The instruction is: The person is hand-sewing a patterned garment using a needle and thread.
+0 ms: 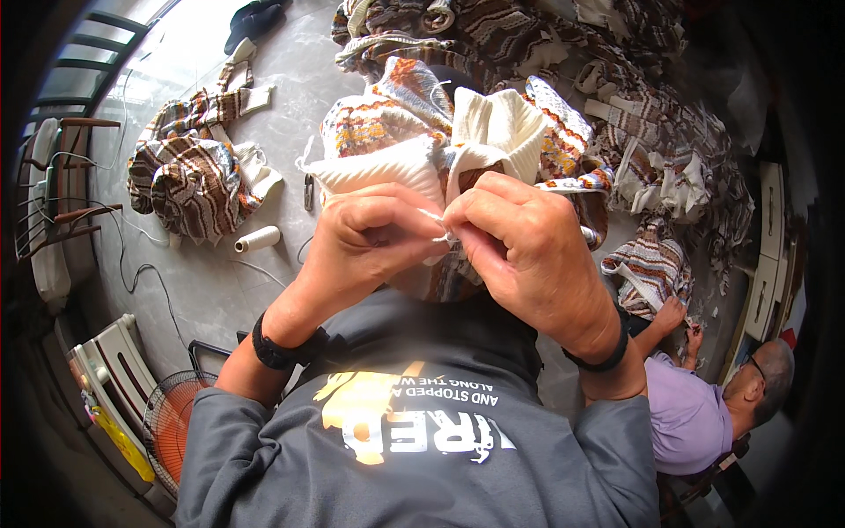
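My left hand [378,238] pinches a small bit of white yarn at the middle of the view, thumb and forefinger together. My right hand [510,255] pinches at the same spot, its fingertips almost against the left ones. Just beyond my fingers, over my lap, lies a knitted garment [387,114] in white, orange and brown patterns, with a white ribbed band [361,172] and a folded cream ribbed piece [493,123]. What exactly sits between my fingertips is too small to make out fully.
Striped knit pieces lie in piles [660,150] at right and on the floor at left [194,180], beside a white thread cone [257,238]. A metal rack [75,207], cords and a fan [176,422] are at left. A co-worker [695,414] handles knitwear at lower right.
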`<state>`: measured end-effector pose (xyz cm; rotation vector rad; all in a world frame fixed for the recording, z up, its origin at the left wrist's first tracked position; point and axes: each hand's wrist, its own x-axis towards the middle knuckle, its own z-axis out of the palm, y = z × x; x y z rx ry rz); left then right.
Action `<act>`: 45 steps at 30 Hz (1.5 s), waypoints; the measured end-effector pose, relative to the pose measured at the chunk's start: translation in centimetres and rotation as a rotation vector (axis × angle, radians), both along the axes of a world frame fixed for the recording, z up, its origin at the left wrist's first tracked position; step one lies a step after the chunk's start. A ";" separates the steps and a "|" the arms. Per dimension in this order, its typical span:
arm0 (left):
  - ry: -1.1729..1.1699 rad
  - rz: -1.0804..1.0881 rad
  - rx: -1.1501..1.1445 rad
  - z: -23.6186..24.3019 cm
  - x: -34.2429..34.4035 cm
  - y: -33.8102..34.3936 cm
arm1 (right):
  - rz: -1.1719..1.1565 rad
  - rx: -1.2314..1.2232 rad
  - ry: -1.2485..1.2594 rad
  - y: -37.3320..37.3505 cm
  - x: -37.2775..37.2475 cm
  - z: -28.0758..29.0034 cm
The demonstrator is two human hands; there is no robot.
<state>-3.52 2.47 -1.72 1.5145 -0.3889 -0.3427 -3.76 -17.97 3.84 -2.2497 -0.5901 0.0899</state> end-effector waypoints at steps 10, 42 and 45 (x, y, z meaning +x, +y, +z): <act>-0.094 -0.024 0.090 0.3 0.1 0.1 | 0.051 0.145 0.096 1.0 1.1 -0.4; -0.229 0.011 0.117 -1.0 0.4 0.0 | 0.188 0.303 0.391 0.3 2.1 -1.3; -0.302 0.006 0.132 -1.0 0.7 0.0 | 0.209 0.249 0.384 0.0 2.4 -1.3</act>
